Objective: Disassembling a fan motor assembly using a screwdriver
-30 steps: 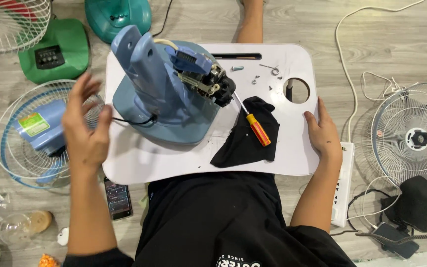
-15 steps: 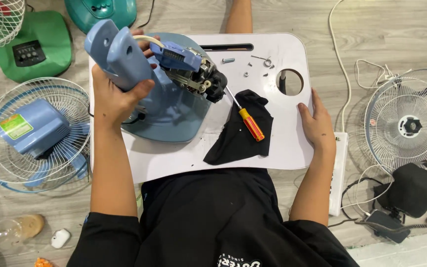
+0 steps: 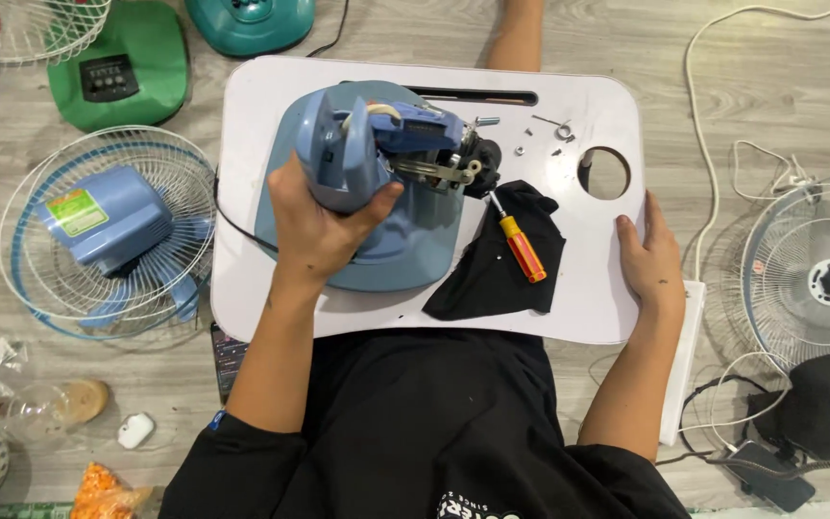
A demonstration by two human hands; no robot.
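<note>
A blue fan body [image 3: 377,202] with its motor exposed lies on a white lap tray [image 3: 588,317]. My left hand [image 3: 319,226] grips the fan's blue neck and stand part from the left side. My right hand [image 3: 650,259] rests flat on the tray's right edge and holds nothing. An orange-handled screwdriver [image 3: 521,245] lies on a black cloth [image 3: 497,279] between the fan and my right hand. Small screws and a washer [image 3: 549,130] lie at the far side of the tray.
On the floor at left lie a wire fan guard with a blue motor housing [image 3: 108,226] and a green fan base [image 3: 122,72]. A second wire guard [image 3: 818,279], a white cable [image 3: 713,163], a power strip [image 3: 684,365] and a black pouch [image 3: 828,404] are at right.
My left hand came in from the tray's left side and took hold of the fan's neck. The fan body has turned on the tray. My right hand has stayed on the tray's edge.
</note>
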